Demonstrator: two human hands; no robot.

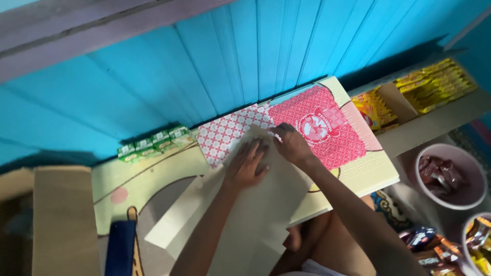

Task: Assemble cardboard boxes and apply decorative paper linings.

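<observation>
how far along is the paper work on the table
Done: a red patterned sheet and a red-and-white checked sheet lie flat by the blue wall. In hand: the left hand presses a tan sheet; the right hand pinches its top edge. Left: that sheet isn't released.

A row of small green drink cartons (155,142) lines the blue plank wall (153,76), with yellow snack packets (434,84) on a shelf and a pink bowl of dark wrapped sweets (444,176) nearby.
</observation>
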